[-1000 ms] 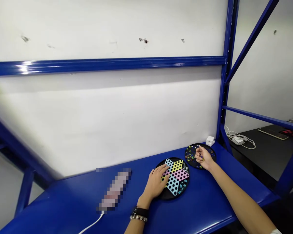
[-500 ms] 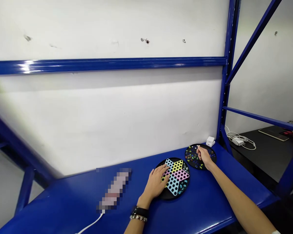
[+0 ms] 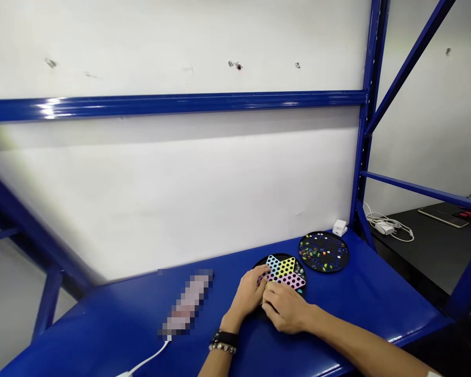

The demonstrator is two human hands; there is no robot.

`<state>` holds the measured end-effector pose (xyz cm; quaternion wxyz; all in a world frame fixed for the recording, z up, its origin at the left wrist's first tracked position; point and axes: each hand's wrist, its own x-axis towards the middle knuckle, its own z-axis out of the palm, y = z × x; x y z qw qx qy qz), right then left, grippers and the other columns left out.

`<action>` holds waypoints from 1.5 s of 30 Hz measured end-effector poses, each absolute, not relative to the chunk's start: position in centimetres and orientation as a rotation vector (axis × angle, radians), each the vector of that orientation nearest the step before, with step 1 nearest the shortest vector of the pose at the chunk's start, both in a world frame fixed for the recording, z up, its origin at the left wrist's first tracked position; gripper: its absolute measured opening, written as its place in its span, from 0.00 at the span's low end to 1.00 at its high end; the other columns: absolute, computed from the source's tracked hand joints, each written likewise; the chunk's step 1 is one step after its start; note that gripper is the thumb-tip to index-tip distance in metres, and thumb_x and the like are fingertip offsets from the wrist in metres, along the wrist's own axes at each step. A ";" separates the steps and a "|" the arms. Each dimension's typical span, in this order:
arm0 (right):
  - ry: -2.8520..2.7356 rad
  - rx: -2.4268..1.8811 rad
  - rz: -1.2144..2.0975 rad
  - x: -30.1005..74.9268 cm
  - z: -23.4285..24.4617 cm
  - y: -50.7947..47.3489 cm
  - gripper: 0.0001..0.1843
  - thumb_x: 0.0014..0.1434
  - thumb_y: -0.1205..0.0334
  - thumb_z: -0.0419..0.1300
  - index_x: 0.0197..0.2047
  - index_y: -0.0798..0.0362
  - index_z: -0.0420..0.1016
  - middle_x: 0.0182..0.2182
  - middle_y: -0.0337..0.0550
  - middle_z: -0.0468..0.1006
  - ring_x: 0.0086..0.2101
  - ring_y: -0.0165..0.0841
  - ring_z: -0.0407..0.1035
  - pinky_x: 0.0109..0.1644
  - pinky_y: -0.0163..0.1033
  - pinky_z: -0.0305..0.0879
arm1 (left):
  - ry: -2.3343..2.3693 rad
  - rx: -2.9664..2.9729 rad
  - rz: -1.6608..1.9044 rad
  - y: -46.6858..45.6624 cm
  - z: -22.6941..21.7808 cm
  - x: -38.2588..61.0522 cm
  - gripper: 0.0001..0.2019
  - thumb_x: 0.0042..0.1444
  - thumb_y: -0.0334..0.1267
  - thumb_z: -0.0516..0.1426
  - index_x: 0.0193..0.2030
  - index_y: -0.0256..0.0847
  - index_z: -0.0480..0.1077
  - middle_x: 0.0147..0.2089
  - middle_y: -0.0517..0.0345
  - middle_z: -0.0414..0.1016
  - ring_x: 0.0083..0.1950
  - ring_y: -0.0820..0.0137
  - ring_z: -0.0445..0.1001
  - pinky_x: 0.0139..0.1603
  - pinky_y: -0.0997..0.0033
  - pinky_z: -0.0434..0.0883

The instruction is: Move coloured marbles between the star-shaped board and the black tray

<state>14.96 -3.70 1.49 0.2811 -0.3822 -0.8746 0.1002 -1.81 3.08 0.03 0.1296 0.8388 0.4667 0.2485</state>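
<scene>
A star-shaped Chinese checkers board (image 3: 286, 267) with blue, yellow and pink points full of dark holes lies in a round black tray at lower centre. My left hand (image 3: 249, 293) rests on its left side, fingers extended over the holes and slightly bent. Right beside it, my right hand (image 3: 286, 308) is over the front of the board with fingers curled together. Whatever its fingertips hold, if anything, is hidden. Glassy marbles (image 3: 300, 291) show in the tray beside the star. The two hands cover the board's left and front parts.
Behind to the right sits a second round black tray (image 3: 332, 264) with scattered colourful pieces. A white charger (image 3: 339, 227) stands beside it. At left lies a blurred-out phone-like object (image 3: 188, 303) with a white cable (image 3: 149, 359). Blue rack posts (image 3: 361, 157) rise at the right.
My right hand has moved from the far tray leftward and nearer, to the star board beside my left hand. My left hand stays on the board.
</scene>
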 end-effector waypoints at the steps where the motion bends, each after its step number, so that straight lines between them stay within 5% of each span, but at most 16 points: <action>1: -2.424 -1.024 0.176 14.6 1.3 -4.0 0.08 0.64 0.60 0.50 0.37 0.52 0.68 0.38 0.45 0.73 0.37 0.36 0.65 0.44 0.43 0.63 | 1.344 2.416 0.757 3.2 0.0 -1.9 0.18 0.63 0.39 0.47 0.54 0.45 0.72 0.59 0.54 0.74 0.60 0.63 0.71 0.64 0.55 0.66; 8: -2.613 -1.040 -0.176 14.2 0.3 -4.2 0.13 0.64 0.55 0.52 0.41 0.55 0.71 0.41 0.51 0.74 0.44 0.43 0.65 0.47 0.49 0.64 | 1.358 2.415 0.709 2.8 0.6 -1.5 0.15 0.61 0.39 0.51 0.51 0.44 0.74 0.59 0.53 0.73 0.59 0.61 0.71 0.63 0.55 0.66; 24: -2.632 -1.018 -0.143 13.6 -0.3 -4.9 0.20 0.59 0.50 0.57 0.46 0.58 0.70 0.44 0.56 0.73 0.44 0.46 0.66 0.47 0.52 0.65 | 1.322 2.393 0.762 2.9 0.9 -1.6 0.14 0.62 0.43 0.50 0.48 0.45 0.74 0.56 0.54 0.74 0.58 0.62 0.72 0.61 0.58 0.68; 30: -2.587 -0.969 -0.007 13.6 0.0 -5.3 0.23 0.58 0.47 0.57 0.51 0.51 0.69 0.47 0.51 0.74 0.44 0.44 0.67 0.50 0.51 0.66 | 1.305 2.379 0.812 3.2 0.6 -1.9 0.14 0.63 0.45 0.49 0.47 0.47 0.74 0.55 0.55 0.75 0.57 0.64 0.73 0.60 0.61 0.70; 34: -2.271 -0.962 0.183 15.9 1.3 -3.3 0.16 0.57 0.55 0.61 0.50 0.39 0.72 0.46 0.43 0.74 0.45 0.43 0.67 0.49 0.47 0.65 | 1.304 2.380 0.747 3.0 0.7 -1.9 0.14 0.62 0.44 0.50 0.49 0.46 0.73 0.56 0.53 0.74 0.58 0.63 0.72 0.60 0.59 0.70; 40: -1.818 -1.767 0.024 25.6 1.5 2.6 0.15 0.61 0.68 0.52 0.49 0.52 0.74 0.49 0.54 0.70 0.50 0.47 0.61 0.52 0.51 0.56 | 1.341 2.391 0.686 2.6 1.1 -1.7 0.15 0.63 0.42 0.49 0.51 0.46 0.72 0.58 0.53 0.72 0.59 0.61 0.70 0.61 0.56 0.68; 45: -1.829 -2.074 0.087 29.8 -0.7 4.5 0.16 0.61 0.69 0.53 0.48 0.51 0.76 0.49 0.53 0.72 0.50 0.45 0.62 0.50 0.47 0.55 | 1.348 2.424 0.678 2.6 1.1 -1.6 0.15 0.63 0.42 0.50 0.51 0.46 0.72 0.57 0.54 0.72 0.58 0.62 0.71 0.60 0.58 0.69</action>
